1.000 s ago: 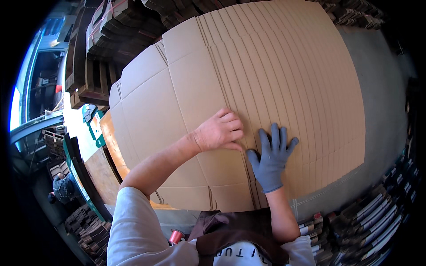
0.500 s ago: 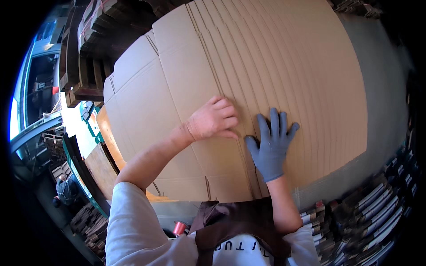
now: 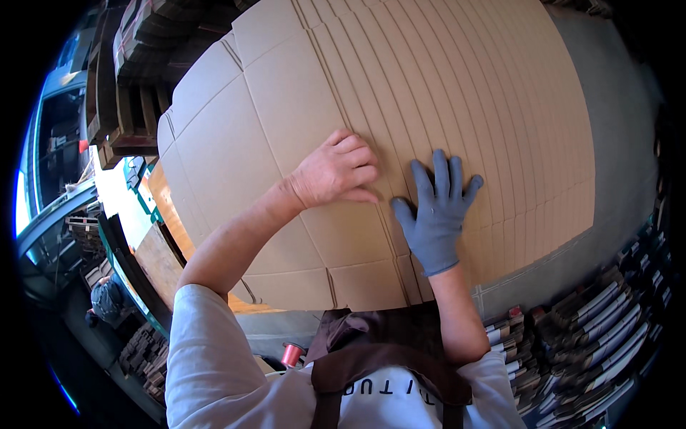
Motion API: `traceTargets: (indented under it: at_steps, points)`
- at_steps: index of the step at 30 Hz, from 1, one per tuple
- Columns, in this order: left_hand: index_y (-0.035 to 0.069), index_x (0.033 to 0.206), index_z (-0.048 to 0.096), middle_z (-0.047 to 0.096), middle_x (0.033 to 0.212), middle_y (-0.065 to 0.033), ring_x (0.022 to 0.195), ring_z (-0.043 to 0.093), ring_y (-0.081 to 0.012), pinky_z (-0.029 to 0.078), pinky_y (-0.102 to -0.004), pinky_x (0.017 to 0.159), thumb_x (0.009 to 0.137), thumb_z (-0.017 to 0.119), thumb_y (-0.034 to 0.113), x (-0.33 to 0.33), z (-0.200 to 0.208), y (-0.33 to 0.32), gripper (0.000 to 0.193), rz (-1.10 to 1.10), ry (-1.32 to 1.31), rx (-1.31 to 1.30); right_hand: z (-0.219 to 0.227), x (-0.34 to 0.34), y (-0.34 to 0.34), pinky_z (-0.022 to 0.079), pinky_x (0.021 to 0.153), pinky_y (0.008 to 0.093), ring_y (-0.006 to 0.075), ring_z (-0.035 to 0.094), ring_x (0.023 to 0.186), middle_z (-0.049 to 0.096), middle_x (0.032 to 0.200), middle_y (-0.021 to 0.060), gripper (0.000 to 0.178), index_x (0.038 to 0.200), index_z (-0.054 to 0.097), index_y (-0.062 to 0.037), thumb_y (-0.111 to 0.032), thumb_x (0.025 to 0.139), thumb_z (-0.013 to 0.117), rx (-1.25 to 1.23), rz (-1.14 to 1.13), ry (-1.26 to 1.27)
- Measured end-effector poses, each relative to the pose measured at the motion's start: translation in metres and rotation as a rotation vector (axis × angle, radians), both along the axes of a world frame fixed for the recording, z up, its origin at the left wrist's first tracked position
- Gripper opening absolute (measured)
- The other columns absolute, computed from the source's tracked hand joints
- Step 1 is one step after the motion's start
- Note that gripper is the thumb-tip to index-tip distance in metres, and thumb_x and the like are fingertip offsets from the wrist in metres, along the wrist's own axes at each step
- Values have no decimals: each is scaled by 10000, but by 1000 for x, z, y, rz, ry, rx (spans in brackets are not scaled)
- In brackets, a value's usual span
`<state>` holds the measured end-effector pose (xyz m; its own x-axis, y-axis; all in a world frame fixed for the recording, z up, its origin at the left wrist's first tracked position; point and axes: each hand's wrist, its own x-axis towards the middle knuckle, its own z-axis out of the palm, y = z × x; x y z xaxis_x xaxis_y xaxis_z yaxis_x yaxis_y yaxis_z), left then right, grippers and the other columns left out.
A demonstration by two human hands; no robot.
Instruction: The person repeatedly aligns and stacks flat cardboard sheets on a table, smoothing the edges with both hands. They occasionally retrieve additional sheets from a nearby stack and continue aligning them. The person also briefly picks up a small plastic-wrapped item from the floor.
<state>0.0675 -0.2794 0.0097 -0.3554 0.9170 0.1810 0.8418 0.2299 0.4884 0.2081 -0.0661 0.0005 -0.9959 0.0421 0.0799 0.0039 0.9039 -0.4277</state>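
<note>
Fanned, overlapping cardboard sheets (image 3: 286, 150) spread out in front of me, creased and tan, their edges stepping off to the right. My left hand (image 3: 336, 170), bare, rests near the edge of the leftmost sheet with its fingers curled under. What those fingers hold, if anything, is hidden. Just to the right, my right hand (image 3: 438, 214) wears a grey glove and lies flat on the stepped edges, fingers spread and nothing in its grasp.
Wooden pallets (image 3: 136, 139) with stacked boards stand at the far left. A red spool (image 3: 291, 354) sits near my apron (image 3: 379, 336). Bundled cardboard stacks (image 3: 593, 343) lie at the lower right. Another person (image 3: 107, 299) is at the lower left, in the distance.
The sheets and both hands sit slightly higher in the picture, with the left side of the scene shifted a little leftward. Both hands keep nearly the same pose on the cardboard.
</note>
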Motion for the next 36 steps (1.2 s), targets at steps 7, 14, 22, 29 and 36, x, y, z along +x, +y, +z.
traceTargets:
  at_steps: [7,14,22,29,36]
  points:
    - [154,904,606,574,1007,-13,1006,568,-252,459,-442,967,761,804,490,1,3,-2,415,-6,42,6,5,6,-16,178,1101,806,449,380,1417,442,1529,181,729,1389,558,-154,-424,760,810,-18,14,-16]
    - [157,899,590,576,1015,-5,995,569,-248,462,-436,954,777,808,471,2,-2,-1,402,-2,94,52,6,5,-15,162,1112,810,463,373,1427,427,1546,189,723,1390,562,-154,-427,764,799,-15,19,-8]
    - [159,872,569,571,1008,-3,970,561,-236,462,-421,931,796,803,463,3,-5,-5,391,-26,90,47,6,4,-17,162,1119,808,462,371,1431,420,1554,189,725,1373,580,-146,-416,741,809,-18,15,-21]
    - [158,864,571,556,975,-3,944,553,-235,467,-417,918,790,808,462,5,-3,-11,392,-11,91,51,6,4,-15,162,1124,803,457,367,1434,420,1555,187,735,1364,588,-142,-405,720,825,-14,12,-29]
    - [154,874,584,564,978,-1,945,555,-238,477,-420,924,783,813,465,8,-6,-17,397,-3,85,56,5,4,-15,154,1128,804,462,359,1440,412,1563,186,741,1367,583,-141,-409,722,831,-30,14,-18]
